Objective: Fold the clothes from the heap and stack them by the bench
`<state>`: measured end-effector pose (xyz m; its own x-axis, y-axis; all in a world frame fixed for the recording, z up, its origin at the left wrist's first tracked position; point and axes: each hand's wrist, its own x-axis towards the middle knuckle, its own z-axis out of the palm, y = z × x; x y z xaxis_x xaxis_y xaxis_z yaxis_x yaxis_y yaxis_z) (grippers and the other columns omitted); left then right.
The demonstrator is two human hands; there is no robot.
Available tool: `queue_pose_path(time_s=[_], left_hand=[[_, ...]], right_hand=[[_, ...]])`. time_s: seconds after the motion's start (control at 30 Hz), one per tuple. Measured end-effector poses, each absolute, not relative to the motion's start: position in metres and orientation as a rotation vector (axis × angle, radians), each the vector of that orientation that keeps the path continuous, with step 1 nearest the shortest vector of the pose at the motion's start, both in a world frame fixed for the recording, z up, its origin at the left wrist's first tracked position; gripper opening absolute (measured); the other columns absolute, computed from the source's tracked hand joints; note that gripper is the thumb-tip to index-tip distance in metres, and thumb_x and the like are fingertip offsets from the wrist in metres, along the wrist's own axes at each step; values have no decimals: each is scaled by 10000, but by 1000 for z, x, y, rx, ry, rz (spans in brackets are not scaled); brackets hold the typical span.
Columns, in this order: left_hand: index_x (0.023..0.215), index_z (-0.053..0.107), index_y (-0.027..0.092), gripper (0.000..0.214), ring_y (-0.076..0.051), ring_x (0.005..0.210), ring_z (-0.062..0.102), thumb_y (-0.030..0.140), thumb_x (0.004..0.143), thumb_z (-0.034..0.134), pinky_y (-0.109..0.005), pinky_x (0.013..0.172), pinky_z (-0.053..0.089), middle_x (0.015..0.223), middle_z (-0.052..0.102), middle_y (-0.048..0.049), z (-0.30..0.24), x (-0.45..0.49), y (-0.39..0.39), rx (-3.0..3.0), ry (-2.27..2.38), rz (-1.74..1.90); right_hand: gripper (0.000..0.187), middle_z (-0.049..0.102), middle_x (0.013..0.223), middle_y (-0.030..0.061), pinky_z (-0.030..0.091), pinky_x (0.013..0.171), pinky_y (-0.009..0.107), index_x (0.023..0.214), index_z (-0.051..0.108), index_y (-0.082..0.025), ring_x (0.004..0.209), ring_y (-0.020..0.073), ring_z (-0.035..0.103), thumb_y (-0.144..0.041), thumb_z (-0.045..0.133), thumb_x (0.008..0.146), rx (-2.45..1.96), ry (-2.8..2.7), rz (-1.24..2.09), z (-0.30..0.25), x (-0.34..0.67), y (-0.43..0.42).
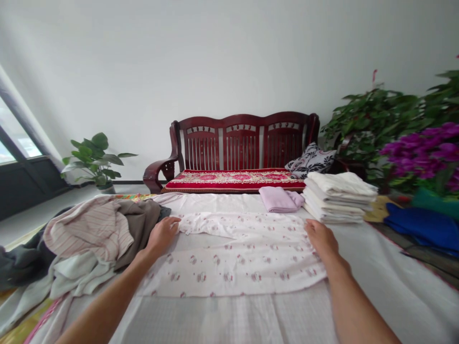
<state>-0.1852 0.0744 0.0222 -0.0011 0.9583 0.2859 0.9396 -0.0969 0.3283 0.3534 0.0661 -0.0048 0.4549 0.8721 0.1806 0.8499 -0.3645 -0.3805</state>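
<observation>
A pair of white pajama pants (229, 260) with a small red and grey print lies spread sideways on the white cloth. Its two legs point left and the waist end is on the right. My left hand (164, 235) is closed at the end of the far leg, fingertips pinching the fabric edge. At the far corner of the waist, my right hand (322, 239) pinches the fabric between thumb and fingers. Just beyond the pants is a folded lilac cloth (280, 199).
A heap of loose clothes (88, 229) lies to the left. On the right stands a stack of folded white fabric (337, 198), with a blue cloth (423, 227) farther right. Behind are a wooden bench (244, 143), a potted plant (98, 162) and purple flowers (426, 150).
</observation>
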Motion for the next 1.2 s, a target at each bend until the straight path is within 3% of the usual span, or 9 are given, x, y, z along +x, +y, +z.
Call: queue_pose_path(time_s=[0.17, 0.3, 0.53, 0.73, 0.93, 1.07, 1.2], left_hand=[[1224, 662, 185, 408, -293, 1111, 642, 284, 921, 407, -352, 873, 486, 1285, 647, -144, 24, -185, 98, 2026, 2347, 478], [1195, 669, 172, 399, -351, 1076, 650, 333, 888, 473, -399, 827, 496, 1168, 687, -186, 18, -185, 109, 1965, 2399, 385], [1052, 708, 161, 328, -345, 1000, 671, 269, 859, 467, -395, 776, 500, 1155, 656, -201, 15, -186, 111, 1966, 2414, 354], [1041, 651, 202, 336, -278, 975, 670, 340, 922, 368, -338, 763, 489, 1092, 691, -129, 25, -185, 104, 1922, 2420, 581], [978, 584, 190, 343, -193, 783, 665, 491, 845, 488, -282, 748, 521, 821, 689, -29, 37, -195, 77, 1645, 1836, 1446], [958, 626, 220, 292, -203, 907, 645, 474, 843, 538, -288, 870, 498, 937, 702, -17, 46, -223, 31, 1800, 1676, 1441], [762, 618, 228, 248, -239, 951, 644, 424, 835, 486, -314, 890, 495, 940, 716, -36, 44, -253, -10, 1983, 1582, 1204]], right_hand=[[309, 752, 994, 105, 517, 784, 369, 984, 749, -286, 967, 300, 694, -459, 561, 811, -2338, -1453, 103, -8, 361, 79], [368, 757, 994, 109, 524, 689, 384, 954, 751, -292, 886, 320, 712, -496, 701, 652, -2365, -1384, 210, -5, 368, 85], [209, 737, 765, 42, 480, 678, 328, 782, 713, -249, 775, 260, 699, -384, 608, 663, -2266, -1490, 433, -5, 370, 84], [318, 756, 841, 16, 495, 736, 290, 848, 702, -210, 845, 248, 695, -242, 519, 591, -1804, -1476, 575, -26, 380, 83], [248, 737, 770, 16, 539, 752, 332, 819, 652, -221, 803, 259, 698, -334, 622, 600, -1527, -1154, 693, -16, 374, 63], [301, 739, 809, 30, 564, 762, 370, 861, 628, -246, 823, 270, 710, -353, 677, 584, -1294, -999, 846, -4, 376, 52], [126, 739, 827, 60, 562, 757, 375, 672, 561, -244, 814, 267, 703, -349, 598, 611, -1239, -1002, 911, 1, 387, 45]])
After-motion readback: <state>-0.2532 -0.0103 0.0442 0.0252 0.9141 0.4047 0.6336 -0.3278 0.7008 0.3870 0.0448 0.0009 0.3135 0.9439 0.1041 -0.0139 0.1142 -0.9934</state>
